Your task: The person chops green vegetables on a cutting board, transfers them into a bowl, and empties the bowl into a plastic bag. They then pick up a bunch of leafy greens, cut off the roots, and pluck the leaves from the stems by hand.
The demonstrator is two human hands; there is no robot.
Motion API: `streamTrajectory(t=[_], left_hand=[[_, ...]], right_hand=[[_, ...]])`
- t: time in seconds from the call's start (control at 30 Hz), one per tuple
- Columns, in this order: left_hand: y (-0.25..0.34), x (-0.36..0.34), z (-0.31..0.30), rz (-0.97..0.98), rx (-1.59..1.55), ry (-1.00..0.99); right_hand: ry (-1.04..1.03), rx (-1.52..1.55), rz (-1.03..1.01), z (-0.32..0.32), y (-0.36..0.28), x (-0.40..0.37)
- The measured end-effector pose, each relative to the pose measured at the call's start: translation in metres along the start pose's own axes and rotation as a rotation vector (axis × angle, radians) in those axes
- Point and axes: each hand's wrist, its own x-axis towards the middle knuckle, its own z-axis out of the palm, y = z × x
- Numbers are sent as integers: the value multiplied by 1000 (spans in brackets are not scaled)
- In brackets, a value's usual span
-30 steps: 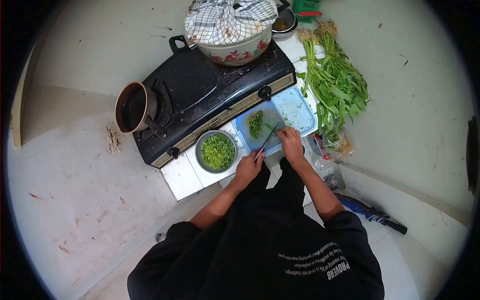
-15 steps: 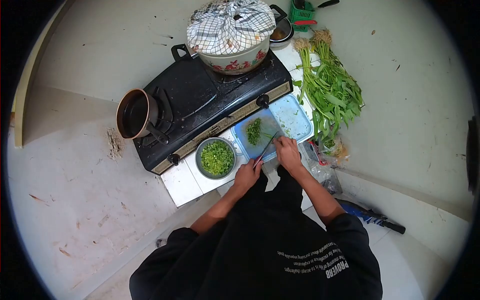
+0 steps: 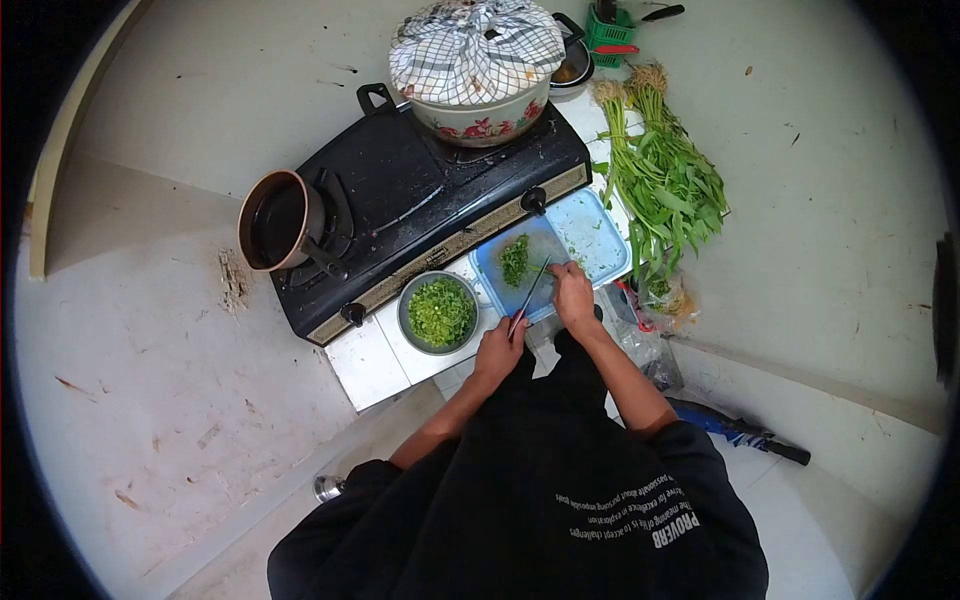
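My left hand [image 3: 497, 352] is closed round the handle of a knife [image 3: 530, 297], whose blade points up and right over the chopping board [image 3: 490, 272]. On the board's right edge, my right hand [image 3: 573, 293] is closed on a few green stalks, mostly hidden by its fingers; the blade lies just left of the fingertips. A small heap of chopped greens [image 3: 514, 261] sits on the board. Left of the board stands a grey bowl [image 3: 402, 325] full of chopped greens [image 3: 440, 311].
Behind is a black gas stove [image 3: 372, 172] with a saucepan [image 3: 313, 222] and a large cloth-covered pot [image 3: 492, 121]. A blue tray [image 3: 601, 240] lies under the board's right side. Bundled leafy greens [image 3: 672, 180] lie at right, near a green basket [image 3: 612, 38].
The view has shifted slightly. The knife's tip has moved a little away from the right hand's fingers, and the right hand sits slightly differently on the stalks.
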Motion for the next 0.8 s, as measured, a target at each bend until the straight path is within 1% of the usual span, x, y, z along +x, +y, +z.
streamTrajectory(t=[0.13, 0.23, 0.33, 0.43, 0.53, 0.63, 0.8], left_hand=[[0, 2, -3, 15, -18, 16], [-1, 3, -3, 8, -37, 30], [-2, 3, -4, -30, -27, 31], [2, 1, -9, -20, -41, 46], [-4, 4, -8, -47, -28, 32], [-3, 4, -8, -53, -16, 33], [-1, 4, -8, -49, -24, 64]], right_hand=[[42, 186, -19, 3, 3, 2], [20, 247, -12, 3, 8, 0], [53, 327, -55, 2, 10, -3], [92, 263, -62, 1, 7, -9], [56, 330, 15, 1, 6, -10], [156, 394, -53, 9, 10, -6], [238, 550, 22, -2, -1, 6]])
